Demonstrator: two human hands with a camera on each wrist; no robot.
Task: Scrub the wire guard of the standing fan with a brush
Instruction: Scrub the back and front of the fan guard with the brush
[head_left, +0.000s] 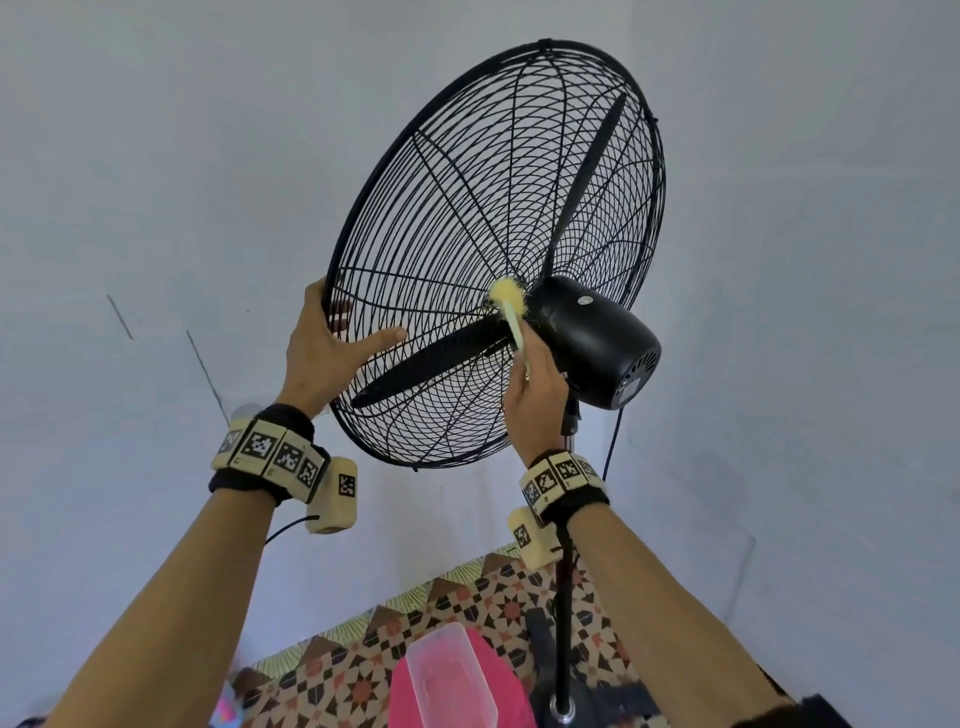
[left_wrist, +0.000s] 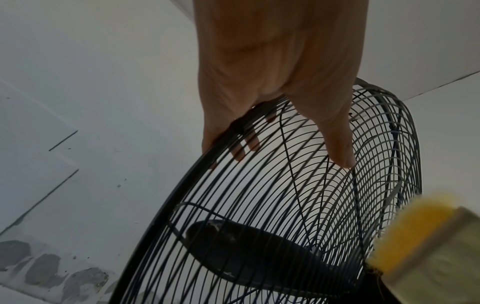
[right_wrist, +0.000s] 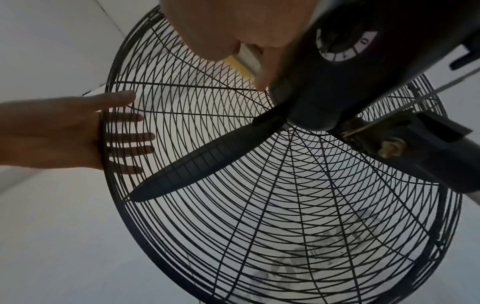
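Black wire guard (head_left: 467, 218), yellow-bristled brush (head_left: 508, 301)

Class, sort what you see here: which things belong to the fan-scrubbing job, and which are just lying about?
Part of the job:
- wire guard
- brush, gripped by the right hand
- left hand, steadying the guard's rim

Lying about:
- clear plastic container
- pink tub
- patterned floor
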